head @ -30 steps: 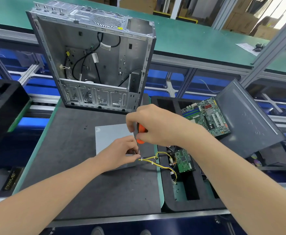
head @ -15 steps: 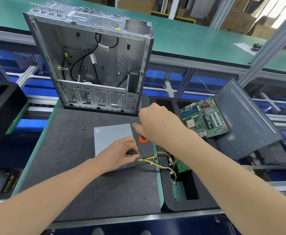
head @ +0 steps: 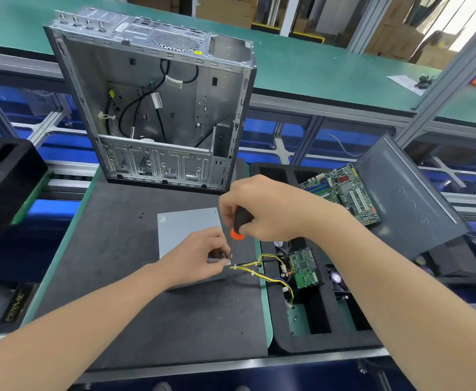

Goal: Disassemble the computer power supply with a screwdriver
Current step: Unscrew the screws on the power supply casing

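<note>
The grey metal power supply [head: 184, 227] lies flat on the dark mat in the middle. My left hand [head: 200, 255] rests on its near right corner, fingertips pinching at the screwdriver's tip there. My right hand [head: 268, 208] grips the black-and-orange screwdriver [head: 238, 222] from above, shaft pointing down to that corner. Yellow and black wires [head: 262, 270] trail from the power supply to the right into the foam tray.
An open computer case [head: 158, 108] stands upright behind the power supply. A black foam tray [head: 330, 342] on the right holds a motherboard [head: 344, 193], a small circuit board [head: 304, 268] and a grey side panel [head: 406, 196]. Small screws [head: 141, 215] lie on the mat.
My right hand has shifted on the screwdriver handle, exposing more of its black grip and orange collar. My left hand stays at the power supply's corner.
</note>
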The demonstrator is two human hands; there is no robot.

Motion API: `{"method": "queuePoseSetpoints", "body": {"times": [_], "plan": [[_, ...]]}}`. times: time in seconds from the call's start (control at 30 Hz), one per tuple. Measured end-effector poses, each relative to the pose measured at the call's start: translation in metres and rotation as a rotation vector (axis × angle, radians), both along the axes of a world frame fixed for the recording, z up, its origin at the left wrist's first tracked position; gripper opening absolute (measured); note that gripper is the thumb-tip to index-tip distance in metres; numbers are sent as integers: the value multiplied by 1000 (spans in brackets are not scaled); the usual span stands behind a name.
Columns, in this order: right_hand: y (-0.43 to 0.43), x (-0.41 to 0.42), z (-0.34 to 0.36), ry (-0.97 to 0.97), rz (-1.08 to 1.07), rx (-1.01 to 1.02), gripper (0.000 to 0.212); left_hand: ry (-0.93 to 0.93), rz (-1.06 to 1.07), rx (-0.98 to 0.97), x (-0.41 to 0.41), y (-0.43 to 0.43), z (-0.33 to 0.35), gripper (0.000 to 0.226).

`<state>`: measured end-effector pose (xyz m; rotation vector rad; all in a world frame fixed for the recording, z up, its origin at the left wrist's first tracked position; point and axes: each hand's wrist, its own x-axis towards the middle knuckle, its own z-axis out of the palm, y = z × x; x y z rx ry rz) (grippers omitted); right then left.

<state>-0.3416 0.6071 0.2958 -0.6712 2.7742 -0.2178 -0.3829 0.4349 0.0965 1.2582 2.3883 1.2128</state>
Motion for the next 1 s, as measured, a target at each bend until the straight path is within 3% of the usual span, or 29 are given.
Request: {"method": "queuePoseSetpoints", "body": {"times": [0.23,0.5,1.0], "plan": [[19,5,3,110,-102,-68,17,-32,-2,8,-1,-3,1,23],[21,8,2,99,-131,-58,16,66,26,70,5,-6,-1,9],[20,11,-5,85,-156,-96,15,225,21,41,12,-9,-2,12]]}}
